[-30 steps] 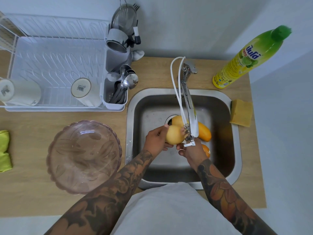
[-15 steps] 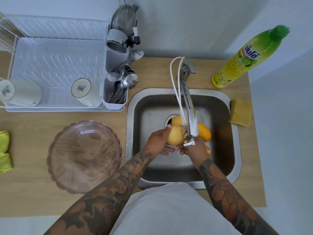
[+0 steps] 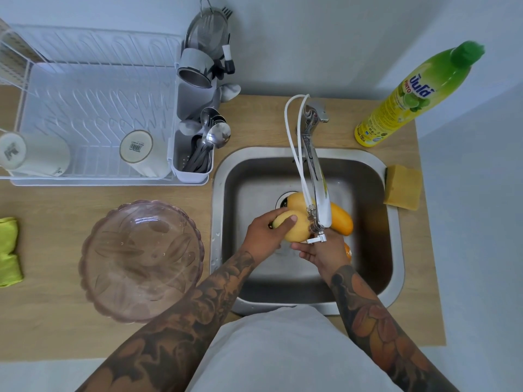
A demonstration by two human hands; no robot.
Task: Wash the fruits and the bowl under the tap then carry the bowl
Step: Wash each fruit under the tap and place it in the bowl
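Under the tap [image 3: 317, 176], over the sink [image 3: 396, 222], the left hand [image 3: 261, 236] grips a yellow mango [image 3: 294, 229] — thumb across its top — while the right hand's [image 3: 321, 251] relaxed fingers cup it from beneath.

sink [image 3: 394, 222] set in counter [image 3: 56, 329] | tap [image 3: 318, 176] reaches over sink from behind | fruits in sink under tap, one [image 3: 294, 226] held between left hand [image 3: 261, 236] and right hand [image 3: 322, 251] | bowl [image 3: 141, 260] on counter left of sink | dish rack [image 3: 93, 108] behind bowl | sponge [image 3: 402, 188] right of sink | bottle [image 3: 410, 97] behind sponge
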